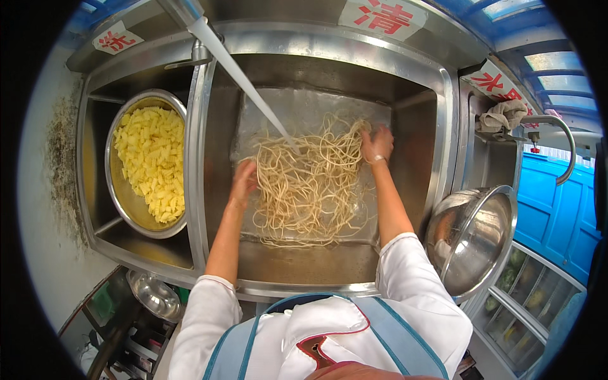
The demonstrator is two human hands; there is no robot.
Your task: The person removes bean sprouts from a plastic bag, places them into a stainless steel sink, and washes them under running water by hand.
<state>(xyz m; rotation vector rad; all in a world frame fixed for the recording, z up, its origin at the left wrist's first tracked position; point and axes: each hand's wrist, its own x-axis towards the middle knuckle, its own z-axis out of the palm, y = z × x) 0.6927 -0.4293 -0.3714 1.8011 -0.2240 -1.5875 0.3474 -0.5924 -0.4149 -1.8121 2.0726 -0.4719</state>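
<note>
A wide, tangled mass of pale noodle-like strands (308, 190) lies in shallow water in the large steel sink basin (413, 123). My left hand (244, 179) is at the left edge of the strands, its fingertips against or partly behind them. At their upper right edge is my right hand (378, 144), thumb side touching a raised bunch. Whether either hand grips any strands cannot be told. A white hose or stream of water (242, 80) runs from the faucet at the top down to the middle of the mass.
In the narrow left basin sits a steel bowl (114, 190) of crinkle-cut yellow pieces (152, 156), possibly potato. An empty steel bowl (479, 237) tilts at the right rim. Beyond it are a curved tap (565, 137), a grey cloth (503, 115) and a glass-fronted cooler (517, 304).
</note>
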